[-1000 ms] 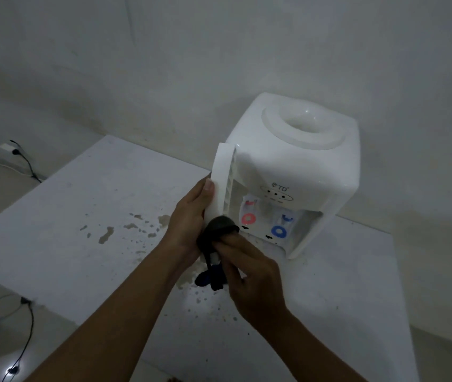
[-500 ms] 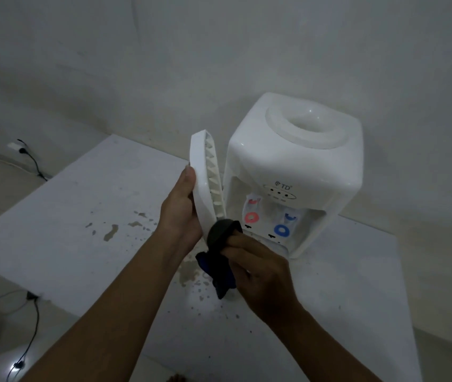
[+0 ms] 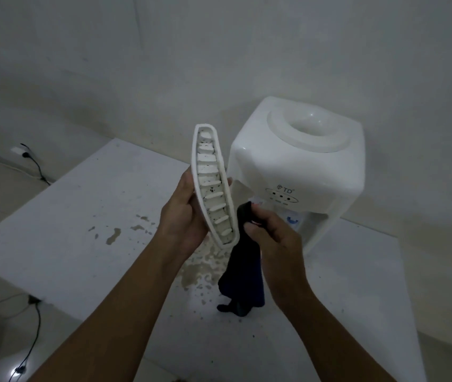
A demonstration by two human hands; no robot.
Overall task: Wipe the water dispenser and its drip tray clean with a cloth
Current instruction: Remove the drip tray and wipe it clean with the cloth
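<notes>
Drip tray (image 3: 214,188) gripped on edge in left hand (image 3: 183,216) above the table's wet middle, speckled slats turned up, likely for inspection; dark cloth (image 3: 242,277) pinched in right hand (image 3: 271,238), dangling before the water dispenser (image 3: 296,166) by the far edge.

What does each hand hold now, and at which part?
The left hand grips the drip tray at its lower half, around the back and edge. The right hand pinches the dark cloth near its top; the rest hangs down.
</notes>
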